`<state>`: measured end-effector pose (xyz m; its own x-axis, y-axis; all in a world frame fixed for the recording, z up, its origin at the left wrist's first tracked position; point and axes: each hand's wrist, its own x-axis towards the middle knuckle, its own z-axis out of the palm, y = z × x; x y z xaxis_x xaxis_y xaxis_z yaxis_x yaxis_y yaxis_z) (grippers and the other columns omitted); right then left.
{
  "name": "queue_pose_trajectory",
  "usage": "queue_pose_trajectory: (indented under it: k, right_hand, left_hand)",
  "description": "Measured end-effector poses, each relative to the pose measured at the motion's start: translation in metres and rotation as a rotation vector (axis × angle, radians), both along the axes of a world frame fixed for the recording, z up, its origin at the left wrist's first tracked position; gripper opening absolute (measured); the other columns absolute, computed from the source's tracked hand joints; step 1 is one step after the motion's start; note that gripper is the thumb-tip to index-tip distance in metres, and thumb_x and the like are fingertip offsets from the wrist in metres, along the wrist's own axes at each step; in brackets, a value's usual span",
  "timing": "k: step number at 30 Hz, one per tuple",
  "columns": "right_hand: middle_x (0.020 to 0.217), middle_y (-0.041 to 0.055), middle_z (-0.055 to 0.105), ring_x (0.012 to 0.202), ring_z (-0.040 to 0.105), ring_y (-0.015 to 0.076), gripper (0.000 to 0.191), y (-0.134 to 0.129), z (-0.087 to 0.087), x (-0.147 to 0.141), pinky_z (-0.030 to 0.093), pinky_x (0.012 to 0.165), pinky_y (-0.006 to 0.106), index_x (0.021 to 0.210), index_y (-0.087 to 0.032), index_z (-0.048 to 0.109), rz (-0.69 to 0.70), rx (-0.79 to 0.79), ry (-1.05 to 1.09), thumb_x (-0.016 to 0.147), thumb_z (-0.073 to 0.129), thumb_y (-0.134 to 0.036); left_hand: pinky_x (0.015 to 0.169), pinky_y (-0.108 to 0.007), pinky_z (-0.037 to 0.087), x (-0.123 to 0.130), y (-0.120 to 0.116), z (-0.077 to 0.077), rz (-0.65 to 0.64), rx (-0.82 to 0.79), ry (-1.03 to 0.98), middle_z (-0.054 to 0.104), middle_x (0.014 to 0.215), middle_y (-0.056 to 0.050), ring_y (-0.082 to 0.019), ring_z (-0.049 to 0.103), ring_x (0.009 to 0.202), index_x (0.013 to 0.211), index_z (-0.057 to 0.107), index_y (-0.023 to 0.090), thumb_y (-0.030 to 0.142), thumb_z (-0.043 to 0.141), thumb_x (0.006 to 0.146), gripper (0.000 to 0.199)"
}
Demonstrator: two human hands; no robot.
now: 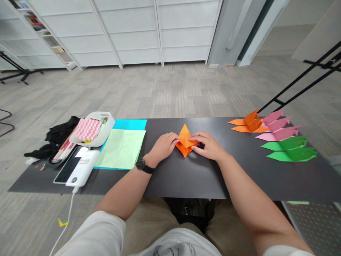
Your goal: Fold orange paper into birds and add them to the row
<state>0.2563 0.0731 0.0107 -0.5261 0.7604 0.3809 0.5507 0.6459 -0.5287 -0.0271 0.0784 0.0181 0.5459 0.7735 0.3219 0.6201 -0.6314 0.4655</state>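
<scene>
A piece of orange origami paper [184, 137], folded into a diamond with a raised upper flap, lies on the dark table in front of me. My left hand [166, 144] pinches its left corner, thumb and fingertips together; a black watch is on that wrist. At the right corner, my right hand [206, 145] grips the paper with its fingers over the flap and the thumb lower down at the edge. The fingertips partly cover both side corners.
Folded orange birds [247, 122], pink birds [279, 126] and green birds [293, 149] line the table's right side. Left of me lie light green sheets [121, 149] on blue paper [131, 124], a white power bank [83, 169] with a cable, a phone [66, 167] and a white bin [108, 128].
</scene>
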Motion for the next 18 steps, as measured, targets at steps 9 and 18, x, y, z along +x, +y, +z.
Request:
queue_pose_trajectory:
  k: [9,18]
  right_hand:
    - [0.129,0.0066,0.078,0.119,0.070,0.0295,0.041,0.006,-0.014,0.000,0.054,0.108,0.054,0.129,-0.030,0.078,0.003,0.029,-0.082,0.092,0.067,-0.016]
    - [0.123,0.0048,0.082,0.115,0.073,0.0269,0.030,0.003,-0.006,-0.006,0.054,0.105,0.052,0.125,-0.034,0.080,0.031,-0.002,-0.068,0.103,0.061,-0.025]
  left_hand:
    - [0.109,-0.048,0.054,-0.001,-0.006,0.009,-0.079,0.006,-0.006,0.077,0.121,-0.007,-0.026,0.070,0.117,0.113,0.066,0.023,0.023,0.054,0.106,0.014]
    - [0.108,-0.048,0.053,0.003,-0.005,-0.001,-0.037,-0.008,0.081,0.076,0.122,-0.007,-0.028,0.070,0.114,0.115,0.067,0.023,0.026,0.070,0.097,0.019]
